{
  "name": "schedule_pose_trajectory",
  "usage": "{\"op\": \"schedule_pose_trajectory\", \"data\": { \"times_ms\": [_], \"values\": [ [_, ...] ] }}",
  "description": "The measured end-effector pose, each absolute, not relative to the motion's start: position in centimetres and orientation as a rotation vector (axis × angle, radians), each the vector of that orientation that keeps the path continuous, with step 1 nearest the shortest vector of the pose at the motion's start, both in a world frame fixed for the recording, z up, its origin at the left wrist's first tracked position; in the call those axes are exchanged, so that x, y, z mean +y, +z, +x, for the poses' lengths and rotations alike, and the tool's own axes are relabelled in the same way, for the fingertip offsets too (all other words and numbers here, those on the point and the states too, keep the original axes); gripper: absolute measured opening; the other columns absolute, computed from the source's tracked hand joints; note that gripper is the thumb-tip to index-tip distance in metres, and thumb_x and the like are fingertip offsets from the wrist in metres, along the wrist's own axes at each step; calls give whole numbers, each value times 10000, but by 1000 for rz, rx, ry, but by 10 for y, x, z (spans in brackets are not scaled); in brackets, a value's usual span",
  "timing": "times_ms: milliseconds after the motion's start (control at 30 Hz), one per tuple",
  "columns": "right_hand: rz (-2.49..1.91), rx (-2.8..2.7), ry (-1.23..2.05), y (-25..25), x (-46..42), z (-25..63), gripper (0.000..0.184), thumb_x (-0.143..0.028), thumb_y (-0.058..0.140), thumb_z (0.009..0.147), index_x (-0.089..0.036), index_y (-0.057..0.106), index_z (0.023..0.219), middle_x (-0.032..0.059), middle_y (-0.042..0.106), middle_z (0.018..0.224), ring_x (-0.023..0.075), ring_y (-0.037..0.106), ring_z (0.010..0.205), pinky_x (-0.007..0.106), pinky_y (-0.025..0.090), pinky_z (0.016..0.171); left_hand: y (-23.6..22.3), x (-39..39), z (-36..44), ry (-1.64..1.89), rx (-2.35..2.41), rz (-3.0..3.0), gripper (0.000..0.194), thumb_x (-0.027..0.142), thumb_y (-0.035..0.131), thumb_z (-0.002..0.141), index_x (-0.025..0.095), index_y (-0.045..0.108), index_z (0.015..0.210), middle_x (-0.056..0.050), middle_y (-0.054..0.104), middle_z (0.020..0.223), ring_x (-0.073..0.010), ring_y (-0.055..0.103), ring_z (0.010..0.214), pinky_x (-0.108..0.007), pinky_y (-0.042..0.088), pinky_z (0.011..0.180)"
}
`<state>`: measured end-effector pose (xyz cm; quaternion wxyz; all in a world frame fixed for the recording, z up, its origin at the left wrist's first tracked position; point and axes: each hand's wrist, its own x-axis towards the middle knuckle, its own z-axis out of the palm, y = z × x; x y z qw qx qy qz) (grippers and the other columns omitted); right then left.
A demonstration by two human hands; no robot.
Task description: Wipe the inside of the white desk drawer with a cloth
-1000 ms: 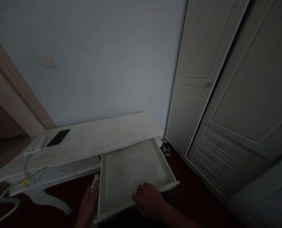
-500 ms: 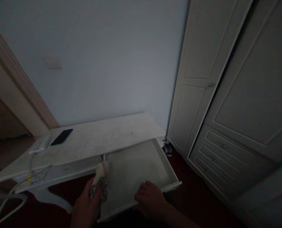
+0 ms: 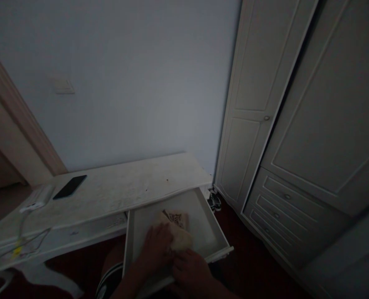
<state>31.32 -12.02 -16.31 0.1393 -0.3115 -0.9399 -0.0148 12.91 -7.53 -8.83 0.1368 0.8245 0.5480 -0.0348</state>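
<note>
A white drawer (image 3: 217, 232) stands pulled out from a low white desk (image 3: 116, 191). Inside it lies a pale cloth with a dark print (image 3: 178, 226). My left hand (image 3: 155, 245) rests flat on the cloth's left part, fingers stretched forward. My right hand (image 3: 190, 272) is at the drawer's front edge, its curled fingers touching the near side of the cloth. Whether it grips the cloth or the drawer front is unclear in the dim light.
A black phone (image 3: 69, 187) and a white charger block (image 3: 36, 196) with cables lie on the desk's left end. A tall white wardrobe (image 3: 296, 124) with drawers stands to the right. Small dark shoes (image 3: 215, 199) sit on the floor between desk and wardrobe.
My left hand has carried the printed cloth from beside the drawer's left wall into the drawer and laid it down. My right hand stayed at the drawer front.
</note>
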Motion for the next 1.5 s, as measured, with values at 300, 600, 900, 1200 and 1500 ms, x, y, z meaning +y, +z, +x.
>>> {"op": "schedule_pose_trajectory", "data": {
  "times_ms": [300, 600, 900, 1200, 1500],
  "values": [
    [-857, -2581, 14, -151, -125, 345, 375, -553, 550, 986, -224, 615, 1152, 90, 716, 1105, 254, 633, 1006, 397, 482, 905, -110, -67, 138, -289, 1531, 2413, 852, 213, 624, 764, 384, 393, 1566, -99, 265, 1713, -440, 205, 1560, -704, 350, 1104],
    [-1428, -1956, 101, -138, -113, 451, 721, -681, 641, 884, -251, 522, 1450, 171, 502, 1517, 384, 482, 1375, 578, 396, 1119, -75, -80, 63, -147, 1159, 2306, 676, 397, 727, 643, 364, 685, 1317, -49, 597, 1487, -360, 515, 1372, -505, 404, 1151],
    [-1347, -1171, 465, -155, -106, 423, 348, -512, 520, 1004, -207, 659, 1099, 144, 665, 1225, 303, 637, 1127, 445, 517, 969, -66, -85, 136, 135, 1030, 2154, 456, 493, 604, 814, 331, 724, 1222, -19, 748, 1251, -283, 674, 1118, -367, 485, 1003],
    [-1352, -1094, 433, -167, -103, 425, 420, -504, 370, 1053, -199, 633, 1172, 160, 660, 1242, 301, 638, 1127, 459, 514, 981, -85, -58, 264, 347, 896, 2021, 520, 360, 635, 786, 244, 667, 1293, -47, 723, 1299, -267, 662, 1126, -353, 476, 1014],
    [-1353, -1045, 432, -167, -101, 425, 455, -563, 455, 1016, -194, 679, 1163, 143, 695, 1223, 293, 655, 1135, 421, 508, 985, -67, -49, 155, -180, 873, 2164, 707, 402, 730, 713, 375, 599, 1407, 15, 776, 1189, -274, 719, 1014, -365, 549, 868]
  ]
}}
